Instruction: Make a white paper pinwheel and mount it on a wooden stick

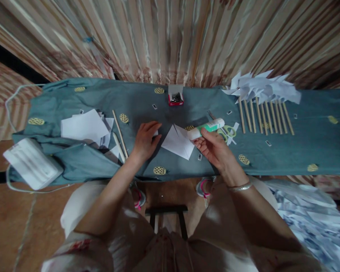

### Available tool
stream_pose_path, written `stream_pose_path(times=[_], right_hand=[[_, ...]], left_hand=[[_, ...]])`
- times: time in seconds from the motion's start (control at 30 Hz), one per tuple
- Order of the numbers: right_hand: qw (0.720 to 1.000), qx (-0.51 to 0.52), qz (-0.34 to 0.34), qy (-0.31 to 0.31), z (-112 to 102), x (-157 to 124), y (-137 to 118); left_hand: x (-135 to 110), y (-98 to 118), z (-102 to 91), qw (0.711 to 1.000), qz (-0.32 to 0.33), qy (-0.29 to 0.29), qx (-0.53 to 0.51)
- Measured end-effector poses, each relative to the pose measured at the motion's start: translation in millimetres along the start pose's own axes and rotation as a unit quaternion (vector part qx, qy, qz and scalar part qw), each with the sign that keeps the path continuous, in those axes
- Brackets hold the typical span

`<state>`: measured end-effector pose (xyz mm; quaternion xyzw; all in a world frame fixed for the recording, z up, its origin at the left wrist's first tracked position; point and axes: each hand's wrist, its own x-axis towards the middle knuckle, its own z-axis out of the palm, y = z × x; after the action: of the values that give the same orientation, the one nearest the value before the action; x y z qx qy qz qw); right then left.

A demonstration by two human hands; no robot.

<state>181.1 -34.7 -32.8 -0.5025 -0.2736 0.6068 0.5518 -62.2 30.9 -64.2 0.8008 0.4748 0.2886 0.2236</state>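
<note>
My right hand (215,148) is closed around a white and green glue stick (208,127), its white end pointing at a folded white paper square (178,142) on the blue-grey cloth. My left hand (145,140) rests on the cloth just left of that paper, fingers curled over a small white thing I cannot make out. Green-handled scissors (229,131) lie right of the glue stick.
A red box of small dark clips (175,99) sits at the far edge. A row of wooden sticks (265,117) with white paper pinwheels (260,87) lies at the right. White paper sheets (83,126), loose sticks (119,130) and a white pack (31,162) lie left.
</note>
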Motion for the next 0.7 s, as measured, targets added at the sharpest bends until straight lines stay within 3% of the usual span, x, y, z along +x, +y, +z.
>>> stream_pose_path(times=[0.13, 0.27, 0.4, 0.53, 0.7], right_hand=[[0.991, -0.111, -0.075, 0.023, 1, 3, -2], [0.95, -0.247, -0.181, 0.062, 3, 4, -1], [0.91, -0.362, -0.189, 0.068, 2, 5, 4], [0.862, -0.459, -0.205, 0.062, 4, 5, 5], [0.812, -0.535, -0.224, 0.063, 10, 4, 3]], left_hand=[[-4, 10, -2.7, 1.0, 0.002, 0.017, -0.021], [-19, 34, -1.3, 0.996, 0.045, 0.007, -0.071], [-37, 50, 14.5, 0.988, 0.125, -0.079, -0.046], [-44, 48, 26.3, 0.974, 0.193, -0.09, 0.071], [-42, 45, 27.3, 0.969, 0.2, -0.1, 0.1]])
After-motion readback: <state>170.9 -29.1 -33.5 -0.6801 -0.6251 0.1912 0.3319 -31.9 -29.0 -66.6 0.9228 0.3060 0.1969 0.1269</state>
